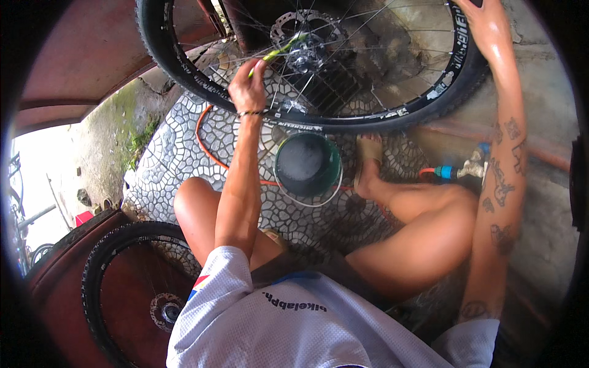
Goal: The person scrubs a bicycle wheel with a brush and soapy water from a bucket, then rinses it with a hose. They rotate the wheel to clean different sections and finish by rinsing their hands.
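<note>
My left hand (246, 87) is closed round the handle of a slim yellow-green brush (274, 53), much like a toothbrush. Its head reaches between the spokes to the wheel's hub (305, 56), beside the disc rotor (283, 26). The bicycle wheel (392, 121), with a black tyre and rim, leans at the far side in front of me. At its upper right edge my right hand (488, 26) grips the tyre; some fingers are cut off by the frame. Wet-looking skin shows on that hand.
A green bucket (308, 165) of greyish, sudsy water stands between my feet, below the wheel. An orange hose (202, 132) curves across the pebble-patterned floor (169, 144) to a tap (472, 168) at right. A second wheel (92, 276) lies at lower left.
</note>
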{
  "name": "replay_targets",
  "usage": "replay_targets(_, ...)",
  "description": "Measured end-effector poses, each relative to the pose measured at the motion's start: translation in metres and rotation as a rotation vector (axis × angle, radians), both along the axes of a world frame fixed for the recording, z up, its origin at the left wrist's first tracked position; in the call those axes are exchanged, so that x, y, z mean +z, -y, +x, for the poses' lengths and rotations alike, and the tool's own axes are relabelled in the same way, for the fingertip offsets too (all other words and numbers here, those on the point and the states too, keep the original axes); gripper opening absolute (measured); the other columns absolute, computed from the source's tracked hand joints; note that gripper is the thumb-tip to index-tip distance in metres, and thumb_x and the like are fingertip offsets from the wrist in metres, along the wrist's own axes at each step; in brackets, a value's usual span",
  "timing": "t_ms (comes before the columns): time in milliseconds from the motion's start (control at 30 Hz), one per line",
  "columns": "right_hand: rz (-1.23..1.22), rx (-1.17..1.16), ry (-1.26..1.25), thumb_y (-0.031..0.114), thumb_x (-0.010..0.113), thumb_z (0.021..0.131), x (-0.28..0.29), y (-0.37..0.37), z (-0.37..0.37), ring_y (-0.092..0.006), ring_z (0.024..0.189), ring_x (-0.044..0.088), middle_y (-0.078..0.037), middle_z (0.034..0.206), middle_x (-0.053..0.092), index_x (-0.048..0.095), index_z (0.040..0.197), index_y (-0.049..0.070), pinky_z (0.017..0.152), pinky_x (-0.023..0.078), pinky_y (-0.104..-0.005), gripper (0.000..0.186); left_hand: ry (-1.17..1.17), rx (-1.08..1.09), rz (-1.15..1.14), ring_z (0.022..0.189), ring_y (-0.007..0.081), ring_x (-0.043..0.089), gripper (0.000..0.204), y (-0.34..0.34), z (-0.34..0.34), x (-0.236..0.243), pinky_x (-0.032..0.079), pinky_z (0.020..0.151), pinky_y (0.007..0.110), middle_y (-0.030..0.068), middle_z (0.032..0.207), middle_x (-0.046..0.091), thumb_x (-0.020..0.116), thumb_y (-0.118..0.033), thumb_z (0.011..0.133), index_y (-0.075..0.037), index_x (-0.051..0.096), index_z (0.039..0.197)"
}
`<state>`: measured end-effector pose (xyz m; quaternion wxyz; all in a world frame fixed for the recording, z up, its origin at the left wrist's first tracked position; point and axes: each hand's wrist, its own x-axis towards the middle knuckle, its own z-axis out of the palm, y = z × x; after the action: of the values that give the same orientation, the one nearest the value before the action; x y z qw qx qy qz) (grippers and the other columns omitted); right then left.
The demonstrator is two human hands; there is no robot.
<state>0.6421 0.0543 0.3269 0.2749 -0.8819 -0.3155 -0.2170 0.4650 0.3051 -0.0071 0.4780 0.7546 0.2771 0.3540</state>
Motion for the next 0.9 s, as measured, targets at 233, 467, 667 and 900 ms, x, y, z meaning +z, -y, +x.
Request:
replay_targets(233, 0.001, 0.000, -0.044, 0.028, 0.084, 0.083, 0.001, -0.001, 0.003, -0.0236, 0.123, 0.057, -0.016, 0.127, 0.065, 0.051, 0.136, 0.000, 0.109, 0.042, -0.0379, 0.068, 0.000, 0.004, 0.027, 0.077, 0.0286, 0.073, 0.022, 0.001, -0.003, -0.006, 0.054, 0.070, 0.038, 0.0163, 0.089, 0.075, 0.071, -0.024, 0.098, -0.004, 0.077, 0.104)
replay_targets(467, -0.109, -0.074, 0.008, 0.027, 0.084, 0.082, 0.005, -0.008, -0.008, -0.0247, 0.126, 0.056, -0.017, 0.131, 0.064, 0.050, 0.139, 0.000, 0.111, 0.041, -0.0387, 0.072, -0.099, -0.034, 0.196, 0.075, 0.0292, 0.071, 0.026, -0.010, -0.009, -0.017, 0.051, 0.069, 0.037, 0.0108, 0.084, 0.073, 0.067, -0.032, 0.100, -0.008, 0.078, 0.104)
replay_targets(667, -0.020, -0.019, -0.048, 0.026, 0.084, 0.083, 0.003, -0.007, -0.006, -0.0249, 0.126, 0.056, -0.017, 0.131, 0.064, 0.050, 0.138, 0.000, 0.110, 0.041, -0.0388, 0.070, -0.196, -0.138, 0.183, 0.084, 0.0284, 0.070, 0.029, -0.012, -0.018, -0.016, 0.047, 0.079, 0.044, 0.0080, 0.091, 0.073, 0.065, -0.038, 0.100, -0.012, 0.078, 0.104)
replay_targets(900, 0.008, 0.046, 0.006, 0.022, 0.086, 0.082, -0.004, 0.002, 0.011, -0.0222, 0.125, 0.056, -0.014, 0.129, 0.064, 0.050, 0.139, 0.000, 0.110, 0.041, -0.0371, 0.071, -0.092, -0.205, 0.225, 0.089, 0.0319, 0.070, 0.024, -0.012, -0.017, -0.010, 0.049, 0.082, 0.041, 0.0084, 0.098, 0.075, 0.067, -0.033, 0.099, -0.011, 0.077, 0.105)
